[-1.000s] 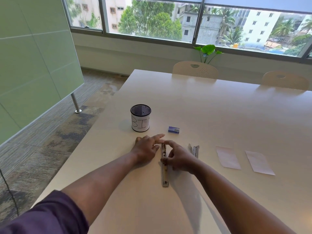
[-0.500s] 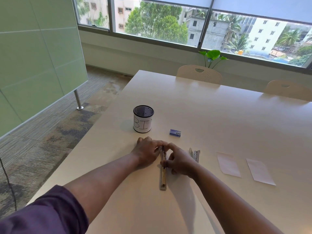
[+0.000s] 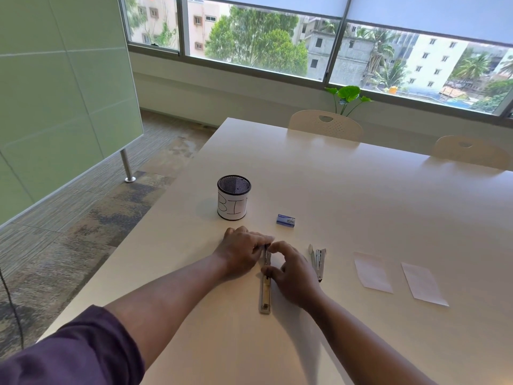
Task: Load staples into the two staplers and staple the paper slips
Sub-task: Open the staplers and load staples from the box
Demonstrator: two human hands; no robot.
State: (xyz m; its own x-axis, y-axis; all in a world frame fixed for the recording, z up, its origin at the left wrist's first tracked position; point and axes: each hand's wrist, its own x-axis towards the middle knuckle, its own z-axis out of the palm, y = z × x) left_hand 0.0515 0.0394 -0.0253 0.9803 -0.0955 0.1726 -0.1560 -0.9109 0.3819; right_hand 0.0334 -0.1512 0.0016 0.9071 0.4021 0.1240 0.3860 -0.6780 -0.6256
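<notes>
A metal stapler (image 3: 265,294) lies swung open flat on the table, running away from me. My left hand (image 3: 241,252) pinches its far end from the left. My right hand (image 3: 293,275) grips its middle from the right, thumb and fingers curled over the staple channel. A second stapler (image 3: 318,259) lies shut to the right of my right hand. A small blue staple box (image 3: 286,220) sits beyond the hands. Two white paper slips (image 3: 372,272) (image 3: 423,283) lie further right.
A black mesh cup (image 3: 233,197) with a white label stands behind my left hand. The table's left edge (image 3: 133,243) runs close to my left arm. Two chairs (image 3: 325,125) stand at the far side, with a plant behind them.
My left fingers have curled in from pointing onto the stapler's far end. My right hand has shifted slightly along the stapler. The camera has tilted a little.
</notes>
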